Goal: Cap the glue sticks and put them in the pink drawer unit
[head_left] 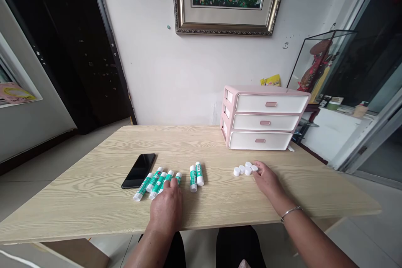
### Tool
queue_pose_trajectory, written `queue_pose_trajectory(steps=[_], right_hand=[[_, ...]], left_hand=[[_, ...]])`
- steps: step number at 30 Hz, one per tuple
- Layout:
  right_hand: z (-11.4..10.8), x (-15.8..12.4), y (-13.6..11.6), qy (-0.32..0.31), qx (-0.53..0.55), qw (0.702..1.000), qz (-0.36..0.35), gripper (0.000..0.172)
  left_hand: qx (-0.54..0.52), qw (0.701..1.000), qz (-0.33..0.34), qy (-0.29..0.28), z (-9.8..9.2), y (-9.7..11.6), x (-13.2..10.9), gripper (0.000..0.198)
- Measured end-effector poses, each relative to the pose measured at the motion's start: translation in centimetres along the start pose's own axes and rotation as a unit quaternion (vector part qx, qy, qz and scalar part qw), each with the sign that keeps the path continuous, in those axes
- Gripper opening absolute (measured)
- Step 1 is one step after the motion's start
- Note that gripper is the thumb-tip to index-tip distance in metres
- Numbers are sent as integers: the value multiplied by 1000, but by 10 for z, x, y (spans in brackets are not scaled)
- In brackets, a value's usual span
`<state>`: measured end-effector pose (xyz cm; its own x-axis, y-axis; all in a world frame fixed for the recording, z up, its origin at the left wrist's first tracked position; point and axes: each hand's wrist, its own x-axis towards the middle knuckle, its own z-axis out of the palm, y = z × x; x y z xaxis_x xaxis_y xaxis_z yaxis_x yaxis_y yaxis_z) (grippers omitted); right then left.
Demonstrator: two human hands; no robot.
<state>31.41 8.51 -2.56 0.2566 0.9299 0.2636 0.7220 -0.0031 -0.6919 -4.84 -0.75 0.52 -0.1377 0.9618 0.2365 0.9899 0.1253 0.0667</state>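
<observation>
Several glue sticks with green labels and white ends (pixel 145 185) lie slanted in a row on the left half of the table. My left hand (pixel 167 206) rests over the row's right end, its fingers closed around a glue stick (pixel 178 178) that they partly hide. A separate pair of glue sticks (pixel 193 179) lies to the right of that hand. Farther right is a small cluster of round white caps (pixel 241 169). At the cluster's right side, my right hand (pixel 266 181) pinches a white cap (pixel 254 168) with its fingertips.
A black phone (pixel 138 171) lies flat left of the glue sticks on the wooden table (pixel 103 205). At the back right stands a pink and white drawer unit (pixel 265 122), with a yellow packet (pixel 271 80) behind its top. A framed picture (pixel 224 28) hangs on the wall.
</observation>
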Motion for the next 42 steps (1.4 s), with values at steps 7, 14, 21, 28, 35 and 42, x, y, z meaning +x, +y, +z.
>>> queue_pose_trajectory(steps=[7, 14, 21, 28, 35, 42], right_hand=[[3, -5, 9, 52, -5, 999, -9, 54], [-2, -16, 3, 118, 4, 993, -9, 46], [-6, -20, -5, 110, 37, 993, 10, 39], [-8, -22, -10, 120, 64, 991, 10, 35], [-15, -63, -55, 153, 160, 975, -23, 28], [-10, -129, -133, -90, 288, 951, -68, 41]], left_hand=[[-35, 999, 1, 25, 1, -2, 2, 29], [-149, 987, 52, 31, 3, 26, 4, 30], [-160, 984, 57, -44, -10, 42, 22, 30], [-173, 983, 29, -52, -13, 40, 21, 20], [-416, 909, -33, -2, -17, 24, -5, 22], [-667, 736, 9, -117, -20, 20, -60, 41]])
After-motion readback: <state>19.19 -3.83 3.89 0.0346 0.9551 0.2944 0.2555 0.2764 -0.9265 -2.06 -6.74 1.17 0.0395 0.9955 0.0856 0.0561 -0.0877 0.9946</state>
